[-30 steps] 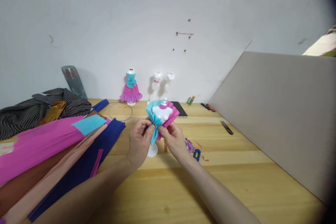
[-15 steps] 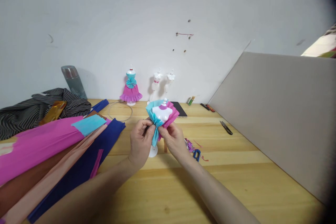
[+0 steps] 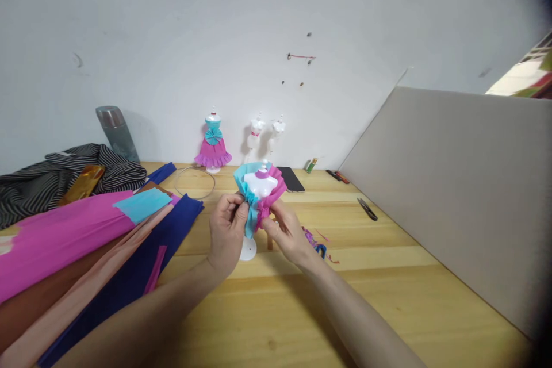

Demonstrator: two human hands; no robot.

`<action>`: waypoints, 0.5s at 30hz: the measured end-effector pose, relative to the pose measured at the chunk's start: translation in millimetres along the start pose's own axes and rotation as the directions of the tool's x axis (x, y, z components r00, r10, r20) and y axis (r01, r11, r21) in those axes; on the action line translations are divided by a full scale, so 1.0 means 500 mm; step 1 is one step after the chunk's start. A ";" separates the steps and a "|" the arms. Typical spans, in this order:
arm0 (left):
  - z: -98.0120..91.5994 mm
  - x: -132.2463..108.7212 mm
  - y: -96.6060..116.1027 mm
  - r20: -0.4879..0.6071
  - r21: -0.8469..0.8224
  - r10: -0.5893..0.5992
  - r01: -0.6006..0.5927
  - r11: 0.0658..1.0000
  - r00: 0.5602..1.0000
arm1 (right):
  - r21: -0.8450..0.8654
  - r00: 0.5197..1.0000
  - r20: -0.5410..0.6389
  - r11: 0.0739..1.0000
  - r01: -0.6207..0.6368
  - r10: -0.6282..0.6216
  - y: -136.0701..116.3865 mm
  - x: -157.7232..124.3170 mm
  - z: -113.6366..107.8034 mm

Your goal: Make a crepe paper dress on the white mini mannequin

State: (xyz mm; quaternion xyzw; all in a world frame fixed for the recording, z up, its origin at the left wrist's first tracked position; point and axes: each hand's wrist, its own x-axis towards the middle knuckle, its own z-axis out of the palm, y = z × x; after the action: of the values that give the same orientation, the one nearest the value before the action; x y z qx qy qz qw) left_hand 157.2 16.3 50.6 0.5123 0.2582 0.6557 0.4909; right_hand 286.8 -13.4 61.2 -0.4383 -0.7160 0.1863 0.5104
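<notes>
Small white mannequin (image 3: 261, 186), neck up, long axis leaning slightly right.

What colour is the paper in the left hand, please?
The paper in the left hand is turquoise blue, seen best in the head view.

A small white mannequin (image 3: 260, 187) is between the two hands, with bare, shiny shoulders and a purple band (image 3: 262, 173) around its neck. It leans slightly toward the right hand (image 3: 287, 233). Blue paper (image 3: 250, 225) covers the side near the left hand (image 3: 227, 236), which pinches it at the waist. Pink paper (image 3: 276, 191) covers the other side, gathered in folds beside the right fingers. Both papers spread wide above the hands. The round white base (image 3: 248, 250) shows below, between the hands.
</notes>
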 end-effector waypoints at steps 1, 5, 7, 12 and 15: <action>0.000 0.000 -0.001 -0.004 -0.001 -0.002 0.002 1.000 1.000 | 0.002 1.000 0.009 1.000 0.002 -0.002 -0.003 -0.001 -0.003; 0.002 -0.001 -0.003 -0.013 -0.012 -0.013 0.013 1.000 1.000 | -0.004 1.000 -0.008 1.000 -0.018 0.018 -0.008 -0.001 -0.002; 0.004 -0.003 -0.006 -0.011 -0.027 -0.018 0.018 0.999 1.000 | -0.011 0.999 -0.033 1.000 -0.025 0.025 -0.009 0.001 0.002; 0.010 -0.007 -0.010 -0.003 -0.055 -0.030 0.030 0.998 1.000 | -0.023 0.998 -0.045 0.999 -0.032 0.031 -0.008 0.001 0.010; 0.012 -0.007 -0.010 -0.013 -0.039 -0.016 0.016 0.999 1.000 | -0.029 0.999 -0.041 0.999 -0.029 0.027 -0.003 -0.001 0.011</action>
State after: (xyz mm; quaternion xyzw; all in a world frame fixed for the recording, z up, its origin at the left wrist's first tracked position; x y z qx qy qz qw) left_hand 164.6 14.1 47.0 0.4960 0.2527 0.6602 0.5042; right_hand 281.0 -13.8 59.7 -0.4594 -0.7018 0.1738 0.5159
